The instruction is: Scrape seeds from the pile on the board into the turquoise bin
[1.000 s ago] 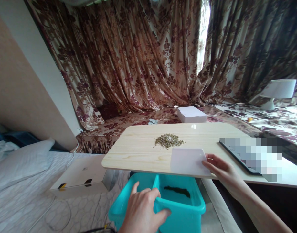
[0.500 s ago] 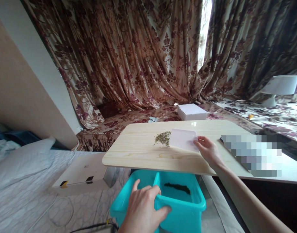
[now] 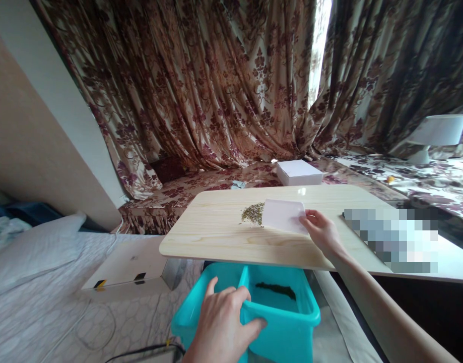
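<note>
My right hand (image 3: 320, 229) pinches the right end of a white card (image 3: 284, 216), which lies low over the wooden tabletop (image 3: 204, 229). The card's left edge meets a flat, scattered pile of small greenish-brown dried bits (image 3: 253, 214), seemingly dried herbs or seeds. My left hand (image 3: 227, 317) grips the near edge of a turquoise divided bin (image 3: 286, 322) below the table's front edge, thumb on the outside wall and the other fingers over the rim near the divider. In the bin's right compartment lies a dark green strip of material (image 3: 276, 290).
A blurred-out flat item (image 3: 390, 239) lies on the table's right side. Behind the table sits a white box (image 3: 299, 172). A larger white carton (image 3: 129, 267) rests on the bed (image 3: 57, 307) at the left, near cables. A lamp (image 3: 439, 132) stands far right, before patterned curtains.
My right hand has shifted the white card slightly left, against and partly over the right side of the pile. My left hand keeps its hold on the bin.
</note>
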Demonstrator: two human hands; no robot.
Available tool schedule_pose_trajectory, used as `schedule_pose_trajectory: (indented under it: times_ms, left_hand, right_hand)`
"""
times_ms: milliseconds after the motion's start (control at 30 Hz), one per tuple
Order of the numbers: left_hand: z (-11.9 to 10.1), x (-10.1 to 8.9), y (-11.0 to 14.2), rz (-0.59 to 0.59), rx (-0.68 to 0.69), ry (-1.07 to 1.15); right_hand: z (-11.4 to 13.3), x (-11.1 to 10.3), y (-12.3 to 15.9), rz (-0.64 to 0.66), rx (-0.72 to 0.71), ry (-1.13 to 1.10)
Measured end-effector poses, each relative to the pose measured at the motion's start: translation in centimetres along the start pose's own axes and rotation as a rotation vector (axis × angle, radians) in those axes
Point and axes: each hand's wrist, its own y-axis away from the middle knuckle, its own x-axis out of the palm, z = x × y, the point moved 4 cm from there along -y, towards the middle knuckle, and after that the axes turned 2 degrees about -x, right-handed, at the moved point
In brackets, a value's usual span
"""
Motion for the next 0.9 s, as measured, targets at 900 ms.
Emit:
schedule_pose_trajectory:
  times_ms: [900]
  left_hand:
    - [0.0, -0.1, 0.0, 0.003, 0.004, -0.003]
  right_hand:
    - [0.2, -0.8, 1.3, -0.008, 0.016, 0.009]
